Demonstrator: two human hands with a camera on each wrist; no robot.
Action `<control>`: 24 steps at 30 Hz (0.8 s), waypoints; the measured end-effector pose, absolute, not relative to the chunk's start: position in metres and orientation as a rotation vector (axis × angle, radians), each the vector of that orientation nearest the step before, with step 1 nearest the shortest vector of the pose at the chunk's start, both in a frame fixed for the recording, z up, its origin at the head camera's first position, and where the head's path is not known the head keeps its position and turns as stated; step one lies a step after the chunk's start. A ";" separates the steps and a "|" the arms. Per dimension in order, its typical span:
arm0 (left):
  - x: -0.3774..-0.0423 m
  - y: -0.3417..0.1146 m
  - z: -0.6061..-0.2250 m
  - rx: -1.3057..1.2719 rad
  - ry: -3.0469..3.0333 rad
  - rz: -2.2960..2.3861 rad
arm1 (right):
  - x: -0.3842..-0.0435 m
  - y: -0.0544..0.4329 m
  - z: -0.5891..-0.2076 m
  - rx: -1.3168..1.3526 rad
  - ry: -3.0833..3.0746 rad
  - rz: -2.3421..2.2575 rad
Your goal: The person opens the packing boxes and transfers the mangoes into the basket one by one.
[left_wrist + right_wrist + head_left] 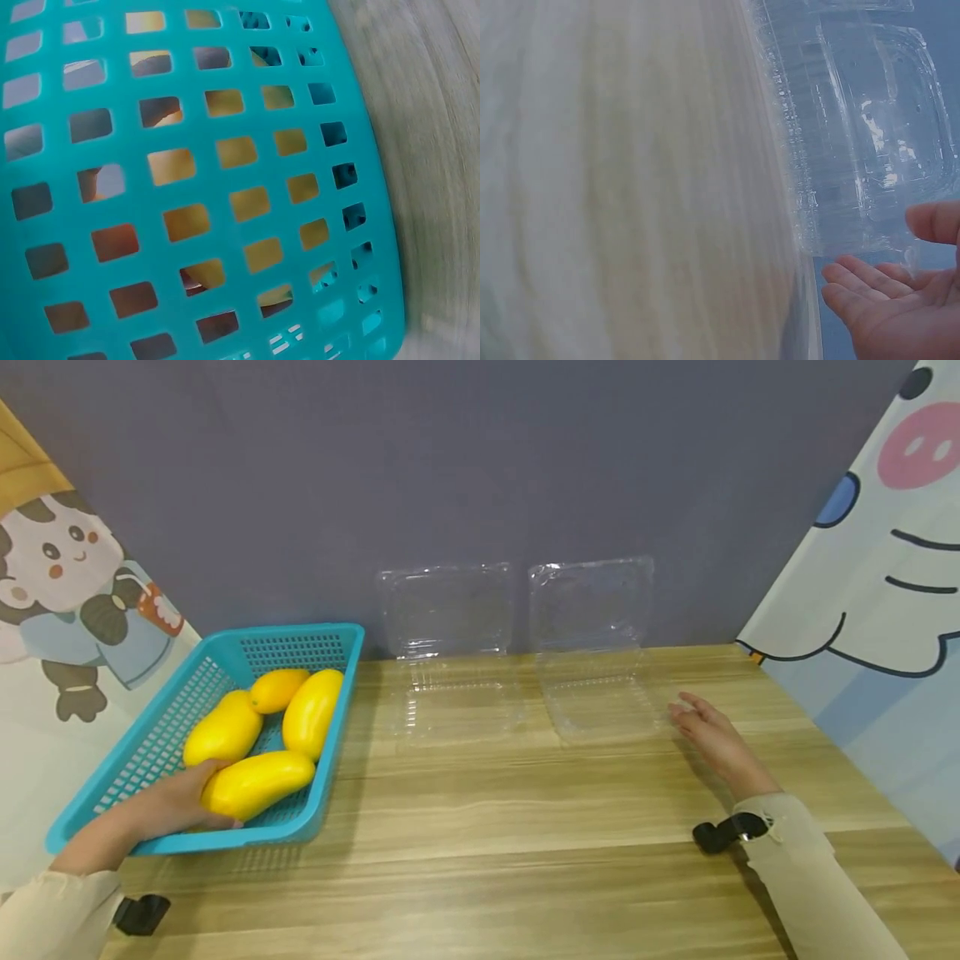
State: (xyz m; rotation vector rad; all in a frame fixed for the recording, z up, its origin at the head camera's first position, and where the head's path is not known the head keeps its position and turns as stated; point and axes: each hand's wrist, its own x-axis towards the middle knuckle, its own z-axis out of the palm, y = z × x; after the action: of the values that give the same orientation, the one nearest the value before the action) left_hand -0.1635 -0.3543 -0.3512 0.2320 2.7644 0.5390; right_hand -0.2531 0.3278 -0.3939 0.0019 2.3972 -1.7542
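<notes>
A blue plastic basket [335,768] at the left holds several yellow mangoes, among them one mango [225,728] at its left side and another [313,714] at its right. My left hand [176,797] reaches over the near rim and grips the nearest mango [258,782], thumb and fingers on opposite sides. In the left wrist view the basket's wall [202,180] hides most of that hand. My right hand [716,739] is beside the right clear plastic clamshell box [600,693], fingertips right at its edge. Its fingers [862,277] are extended, thumb apart from them.
A second open clear clamshell box [457,702] stands left of the first, its lid raised against the grey back wall [450,460]. Both rest on the wood-grain table [480,852]. Cartoon-printed panels border the left and right sides.
</notes>
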 end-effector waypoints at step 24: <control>-0.162 -0.356 -0.352 0.264 2.794 0.498 | -0.252 0.327 -0.392 -0.001 2.448 -1.739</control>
State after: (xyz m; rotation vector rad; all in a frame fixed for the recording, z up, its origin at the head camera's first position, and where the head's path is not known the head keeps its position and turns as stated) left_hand -0.1620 -0.3560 -0.3520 0.2640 2.7942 0.4975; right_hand -0.2518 0.3267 -0.3921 -0.0007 2.4483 -1.7388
